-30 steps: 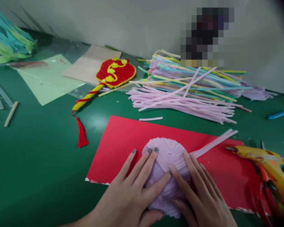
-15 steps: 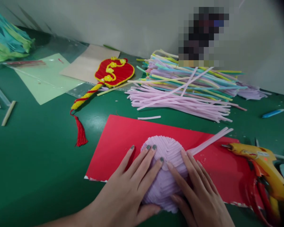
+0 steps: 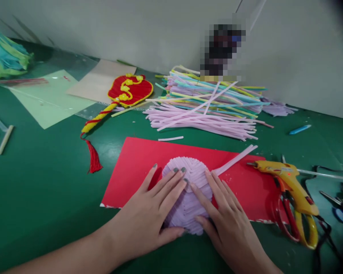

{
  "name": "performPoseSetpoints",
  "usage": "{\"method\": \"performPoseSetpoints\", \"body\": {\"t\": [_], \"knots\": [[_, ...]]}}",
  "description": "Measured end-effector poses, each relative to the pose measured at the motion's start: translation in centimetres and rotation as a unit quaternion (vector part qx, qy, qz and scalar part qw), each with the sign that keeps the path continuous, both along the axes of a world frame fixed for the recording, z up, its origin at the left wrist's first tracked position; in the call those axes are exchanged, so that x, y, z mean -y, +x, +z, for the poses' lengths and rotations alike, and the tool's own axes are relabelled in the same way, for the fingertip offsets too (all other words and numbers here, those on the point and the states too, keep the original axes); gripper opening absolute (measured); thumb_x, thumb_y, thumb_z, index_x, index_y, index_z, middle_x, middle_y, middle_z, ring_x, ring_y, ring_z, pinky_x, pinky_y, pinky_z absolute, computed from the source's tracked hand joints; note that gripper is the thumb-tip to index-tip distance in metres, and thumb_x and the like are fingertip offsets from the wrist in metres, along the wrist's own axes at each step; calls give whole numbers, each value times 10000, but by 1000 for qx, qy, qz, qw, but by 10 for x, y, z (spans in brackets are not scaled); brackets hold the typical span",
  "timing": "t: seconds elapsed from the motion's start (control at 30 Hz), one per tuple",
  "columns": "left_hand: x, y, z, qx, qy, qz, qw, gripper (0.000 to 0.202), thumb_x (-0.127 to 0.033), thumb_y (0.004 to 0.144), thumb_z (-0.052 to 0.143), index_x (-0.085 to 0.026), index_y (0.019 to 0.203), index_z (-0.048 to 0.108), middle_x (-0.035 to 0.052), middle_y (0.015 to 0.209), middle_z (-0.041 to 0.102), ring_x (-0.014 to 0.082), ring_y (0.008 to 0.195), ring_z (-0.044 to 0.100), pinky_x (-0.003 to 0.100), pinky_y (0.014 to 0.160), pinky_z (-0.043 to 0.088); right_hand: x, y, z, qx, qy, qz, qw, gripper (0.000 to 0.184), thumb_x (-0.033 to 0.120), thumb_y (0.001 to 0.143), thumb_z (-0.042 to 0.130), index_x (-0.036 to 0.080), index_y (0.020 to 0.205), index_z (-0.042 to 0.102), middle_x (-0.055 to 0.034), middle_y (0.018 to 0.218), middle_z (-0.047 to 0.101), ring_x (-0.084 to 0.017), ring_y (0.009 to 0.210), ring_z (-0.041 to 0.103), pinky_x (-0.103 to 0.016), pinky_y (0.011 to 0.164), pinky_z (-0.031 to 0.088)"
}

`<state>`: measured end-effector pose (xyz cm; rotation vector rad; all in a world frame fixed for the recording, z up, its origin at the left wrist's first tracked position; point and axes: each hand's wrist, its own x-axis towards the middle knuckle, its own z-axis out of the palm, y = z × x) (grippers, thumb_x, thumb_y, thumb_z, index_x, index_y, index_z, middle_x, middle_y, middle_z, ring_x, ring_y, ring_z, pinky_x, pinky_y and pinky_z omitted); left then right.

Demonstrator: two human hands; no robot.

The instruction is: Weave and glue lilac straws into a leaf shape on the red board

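A rounded lilac panel of close-set fuzzy pipe cleaners, laid in a V pattern, rests on a red sheet. My left hand lies flat over its left side, fingers spread and pointing away from me. Opposite it, my right hand touches the right side with outstretched fingers. Between the two hands the panel's middle shows; its edges are partly covered. Two lilac pipe cleaners stick out past my right fingertips, over the red sheet.
Bundled pipe cleaners lie at the back, near a red-and-yellow fan with a tassel. On the right are a yellow glue gun, scissors and a blue pen. A pale green sheet lies at left.
The camera view has shifted, so the table items appear further left and more shows at the right. Both hands stay on the lilac panel with little visible change.
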<state>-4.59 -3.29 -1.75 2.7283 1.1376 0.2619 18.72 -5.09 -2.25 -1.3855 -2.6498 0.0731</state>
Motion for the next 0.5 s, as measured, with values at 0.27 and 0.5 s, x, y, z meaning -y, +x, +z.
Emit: {"method": "performPoseSetpoints", "body": {"t": [0.27, 0.5], "knots": [[1, 0, 2, 2, -8, -1, 1000, 712, -499, 844, 537, -99, 1399, 340, 153, 1502, 313, 272, 1396, 273, 514, 1151, 106, 2, 0, 0, -38, 0, -15, 999, 593, 333, 914, 469, 99, 1429, 292, -163, 1512, 275, -276, 1413, 203, -522, 1048, 402], [2, -1, 1, -4, -10, -15, 1000, 595, -513, 864, 512, -198, 1361, 422, 151, 1541, 218, 316, 1401, 245, 558, 1119, 167, 3, -3, 2, -59, 8, -1, 998, 449, 275, 907, 503, 140, 1332, 451, -175, 1523, 243, -306, 1405, 210, -538, 1053, 386]]}}
